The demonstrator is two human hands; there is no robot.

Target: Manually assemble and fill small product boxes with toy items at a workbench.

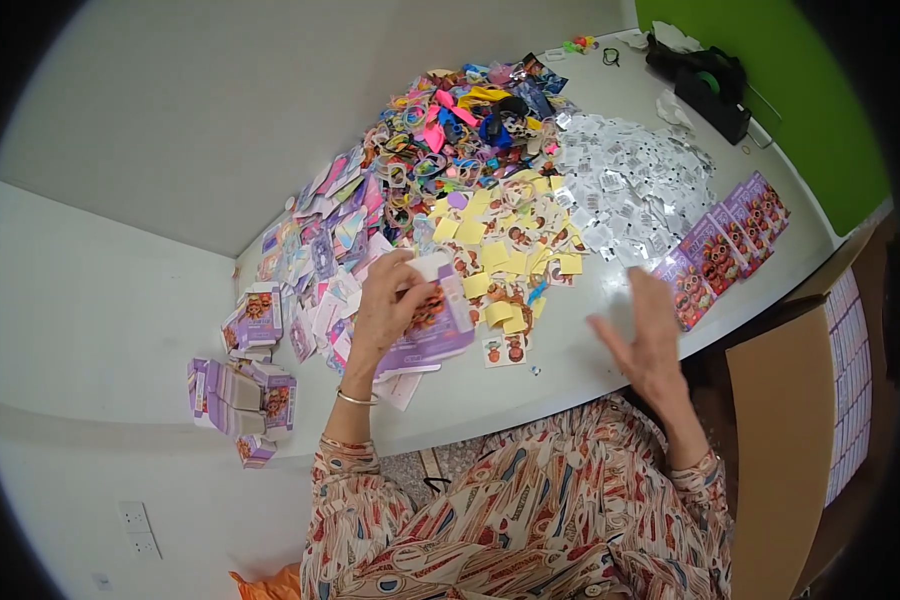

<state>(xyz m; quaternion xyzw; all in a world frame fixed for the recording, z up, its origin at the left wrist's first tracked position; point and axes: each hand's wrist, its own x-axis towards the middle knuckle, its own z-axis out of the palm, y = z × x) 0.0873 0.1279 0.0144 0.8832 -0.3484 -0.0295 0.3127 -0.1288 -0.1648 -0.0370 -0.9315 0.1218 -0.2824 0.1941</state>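
My left hand (382, 305) is closed on a flat purple printed carton (448, 315), thumb on its face, above the near left part of the white table. To the right, my right hand (648, 340) hovers with thumb and fingers apart and nothing in it. Closest to it lies a fanned row of purple printed packets (715, 255). Between the hands, yellow paper squares (495, 255) mix with small character stickers (515, 348). Just beyond the left hand spread pastel-coloured cards and packets (330, 235).
A heap of colourful bands and trinkets (460, 125) rises at the back, beside a pile of small white labelled packets (635, 170). Folded purple boxes (240, 395) stand at the left edge. A black tape dispenser (712, 105) sits far right. Below the right edge, a cardboard carton (785, 440) holds stacked boxes.
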